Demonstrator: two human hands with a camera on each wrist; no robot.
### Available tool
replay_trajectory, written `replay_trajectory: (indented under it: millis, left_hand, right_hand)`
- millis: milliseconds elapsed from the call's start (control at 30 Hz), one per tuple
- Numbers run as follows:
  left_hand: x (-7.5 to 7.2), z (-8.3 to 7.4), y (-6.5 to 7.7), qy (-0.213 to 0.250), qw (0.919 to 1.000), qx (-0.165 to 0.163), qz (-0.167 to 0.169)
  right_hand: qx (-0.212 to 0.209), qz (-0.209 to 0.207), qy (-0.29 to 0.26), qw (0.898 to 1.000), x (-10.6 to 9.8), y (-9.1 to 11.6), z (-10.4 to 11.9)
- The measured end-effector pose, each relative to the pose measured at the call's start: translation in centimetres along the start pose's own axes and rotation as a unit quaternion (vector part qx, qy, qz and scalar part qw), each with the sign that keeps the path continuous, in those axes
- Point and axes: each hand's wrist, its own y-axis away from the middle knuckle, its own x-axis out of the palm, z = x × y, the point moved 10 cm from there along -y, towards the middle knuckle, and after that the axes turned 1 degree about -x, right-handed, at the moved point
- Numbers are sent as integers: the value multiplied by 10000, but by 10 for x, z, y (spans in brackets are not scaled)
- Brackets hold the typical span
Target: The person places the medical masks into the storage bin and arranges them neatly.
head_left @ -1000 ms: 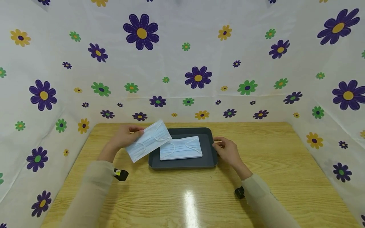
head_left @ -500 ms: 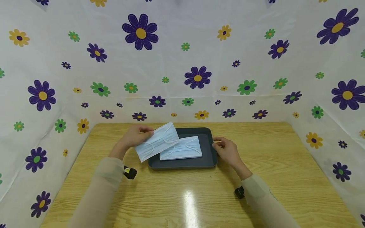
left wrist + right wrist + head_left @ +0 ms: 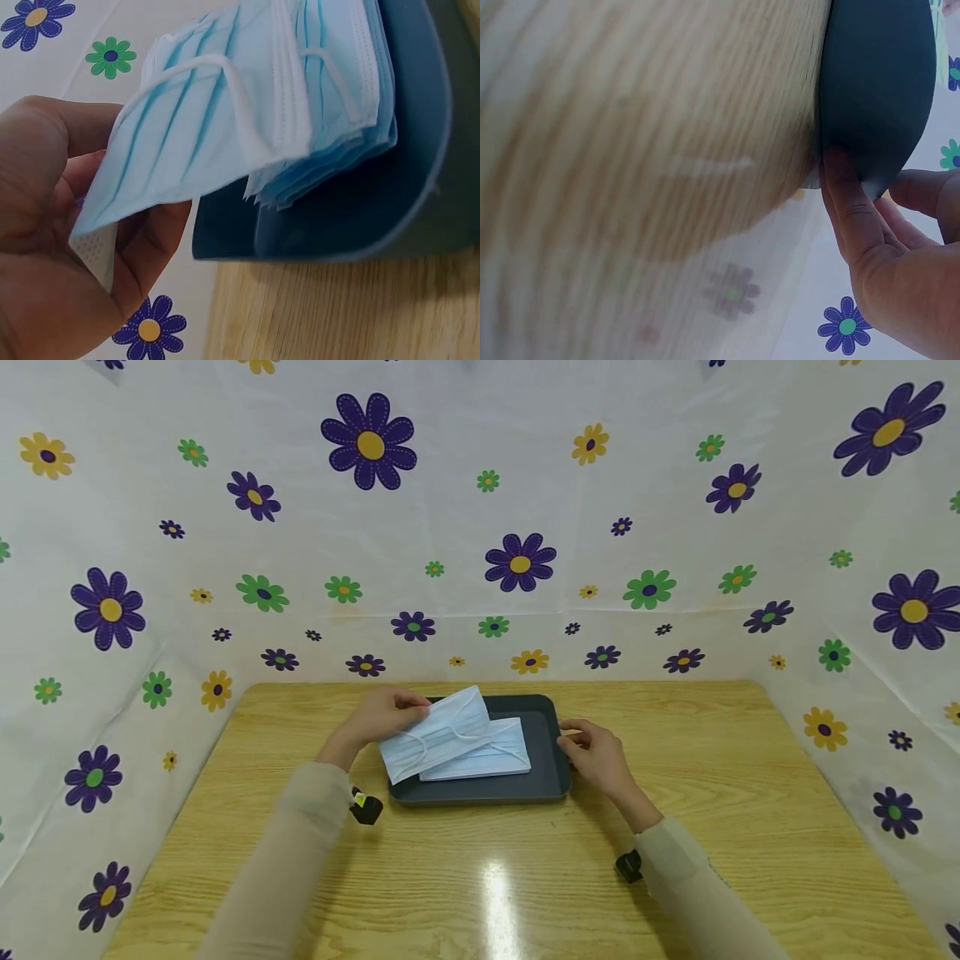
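Observation:
A pale blue pleated face mask (image 3: pixel 438 733) with white ear loops is pinched at its left end by my left hand (image 3: pixel 381 717). It tilts over the left part of a dark grey tray (image 3: pixel 547 760) and overlaps a stack of similar masks (image 3: pixel 504 762) lying inside. In the left wrist view, the layered edges of the stack (image 3: pixel 315 169) show just beyond the held mask (image 3: pixel 176 142). My right hand (image 3: pixel 602 764) grips the tray's right edge. The right wrist view has its fingers (image 3: pixel 855 214) against the outer wall of the tray (image 3: pixel 877 82), with the thumb near the rim.
The tray stands on a light wooden table (image 3: pixel 675 718), near its back edge. A white cloth with printed flowers (image 3: pixel 450 527) rises behind the table and along both sides. Small black devices (image 3: pixel 366 808) sit on both wrists.
My left hand has moved right with the mask, which now covers more of the stack and tray. My right hand and the tray have stayed in place.

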Motion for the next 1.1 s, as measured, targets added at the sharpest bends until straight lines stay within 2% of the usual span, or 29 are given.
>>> replay_trajectory:
  millis: [167,600,700,833,900,1100]
  left_hand:
    - [15,-6,-8,86,9996,4,277]
    - [46,-41,-17,-132,9947,710,732]
    - [51,-50,-19,-178,9919,1016,739]
    - [54,-61,-20,-374,9884,1373,526]
    - [55,-61,-21,-516,9887,1354,384]
    - [57,-53,-23,-879,9924,855,114]
  right_hand:
    - [63,-17,-17,10000,0,0,-2]
    - [106,-1,-41,9999,0,0,-3]
    - [103,-1,-48,9999,0,0,-4]
    - [102,20,-68,9999,1,1,-3]
    - [102,26,-84,9999,0,1,-3]
    - [80,4,-107,9999,0,1,-3]
